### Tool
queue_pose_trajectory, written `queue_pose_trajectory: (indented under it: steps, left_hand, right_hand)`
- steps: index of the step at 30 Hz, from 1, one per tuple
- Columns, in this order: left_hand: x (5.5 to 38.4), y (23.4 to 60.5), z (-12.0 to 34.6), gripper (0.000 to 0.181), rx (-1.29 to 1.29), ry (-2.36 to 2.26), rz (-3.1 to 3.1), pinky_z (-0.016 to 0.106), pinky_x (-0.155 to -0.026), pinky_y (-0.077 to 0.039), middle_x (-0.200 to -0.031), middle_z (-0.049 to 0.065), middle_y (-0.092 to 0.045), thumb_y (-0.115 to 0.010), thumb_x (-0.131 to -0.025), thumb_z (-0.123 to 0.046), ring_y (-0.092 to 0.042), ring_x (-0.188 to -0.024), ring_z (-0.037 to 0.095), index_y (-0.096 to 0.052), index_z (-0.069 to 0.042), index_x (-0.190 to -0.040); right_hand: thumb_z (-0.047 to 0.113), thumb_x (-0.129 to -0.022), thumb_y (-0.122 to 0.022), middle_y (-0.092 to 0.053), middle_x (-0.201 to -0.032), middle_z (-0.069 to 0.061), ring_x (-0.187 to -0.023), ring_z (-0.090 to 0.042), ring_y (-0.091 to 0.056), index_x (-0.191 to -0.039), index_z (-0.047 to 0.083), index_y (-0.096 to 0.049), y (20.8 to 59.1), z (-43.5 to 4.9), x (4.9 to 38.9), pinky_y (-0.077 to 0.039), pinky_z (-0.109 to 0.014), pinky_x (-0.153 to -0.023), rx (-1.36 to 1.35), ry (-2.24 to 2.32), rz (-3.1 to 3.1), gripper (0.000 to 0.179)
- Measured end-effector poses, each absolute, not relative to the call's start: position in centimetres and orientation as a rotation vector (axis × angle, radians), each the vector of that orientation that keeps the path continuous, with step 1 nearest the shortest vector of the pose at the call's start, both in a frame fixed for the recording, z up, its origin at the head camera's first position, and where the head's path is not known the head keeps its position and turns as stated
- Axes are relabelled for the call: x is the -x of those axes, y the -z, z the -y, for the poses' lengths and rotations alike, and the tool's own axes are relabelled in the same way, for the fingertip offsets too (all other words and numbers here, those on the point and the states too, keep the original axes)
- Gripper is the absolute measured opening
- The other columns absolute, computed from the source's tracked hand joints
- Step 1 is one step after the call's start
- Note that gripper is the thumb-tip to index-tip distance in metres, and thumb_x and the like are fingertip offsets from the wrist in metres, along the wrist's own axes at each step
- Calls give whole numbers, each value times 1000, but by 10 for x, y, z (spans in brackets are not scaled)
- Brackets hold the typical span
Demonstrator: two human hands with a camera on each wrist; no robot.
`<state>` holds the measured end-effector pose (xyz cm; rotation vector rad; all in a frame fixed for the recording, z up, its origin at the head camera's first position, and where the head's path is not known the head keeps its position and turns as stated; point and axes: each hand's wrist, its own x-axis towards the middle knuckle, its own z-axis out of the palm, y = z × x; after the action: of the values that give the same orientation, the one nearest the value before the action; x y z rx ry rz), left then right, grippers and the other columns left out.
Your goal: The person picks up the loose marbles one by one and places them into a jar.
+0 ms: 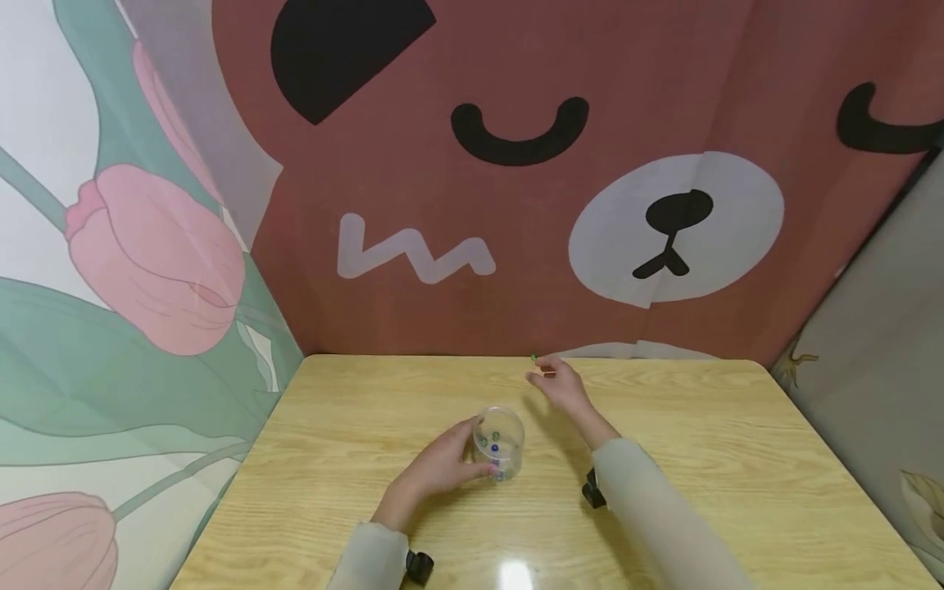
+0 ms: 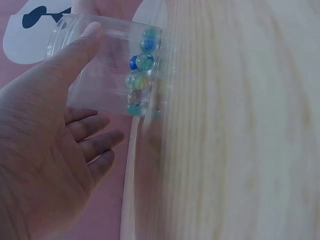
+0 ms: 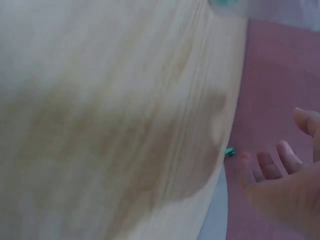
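Note:
A clear plastic jar (image 1: 510, 428) stands on the wooden table, its mouth up. Several glass marbles (image 2: 145, 61) in green and blue lie at its bottom. My left hand (image 1: 438, 463) holds the jar from the left side, thumb across its near wall; the other fingers reach around behind and are partly hidden. Toward the table's back edge reaches my right hand (image 1: 566, 389), thumb and fingers apart and holding nothing. Just beyond its fingertips sits a single green marble (image 3: 229, 151) at that edge, seemingly apart from the fingers.
The wooden table (image 1: 701, 459) has rounded back corners. Behind it hangs a reddish-brown cloth (image 1: 413, 319) with a bear face, close against the back edge. A tulip-print cloth (image 1: 155, 393) hangs on the left, and a pale one (image 1: 885, 352) on the right.

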<state>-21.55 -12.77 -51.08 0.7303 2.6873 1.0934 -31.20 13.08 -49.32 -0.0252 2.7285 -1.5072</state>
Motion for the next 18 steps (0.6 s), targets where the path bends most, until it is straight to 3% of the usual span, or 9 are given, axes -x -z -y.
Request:
queue_pose_trajectory:
  steps: [5,12,18]
  left_hand:
    - [215,510,127,91,-725,-1085,-2688,52,-117,-35,-155,9,-47,-76,-88,-50,-43,-143,30,-33,-13,-159]
    - [217,515,128,91,-751,-1074,-2695,52,-116,-37,-154,7,-48,-76,-87,-52,-45,-142,29,-32,-18,-160]
    - [218,516,129,91,-748,-1077,-2701,52,-115,-38,-154,7,-48,-75,-87,-52,-45,-142,29,-32,-18,-160]
  right_hand:
    - [29,-100,-64,-48,-147,-28,-134,-44,-46,-146,-3,-48,495,-130,332,-44,-56,-107,-37,1438,-2789,59]
    - [30,-100,-63,-50,-144,-29,-131,-43,-50,-144,-2,-52,503,-127,349,-48,-54,-102,-172,1389,-2772,56]
    - [29,-100,-65,-61,-135,-24,-120,-39,-60,-135,-4,-60,511,-126,360,-52,-49,-96,-244,1340,-2845,49]
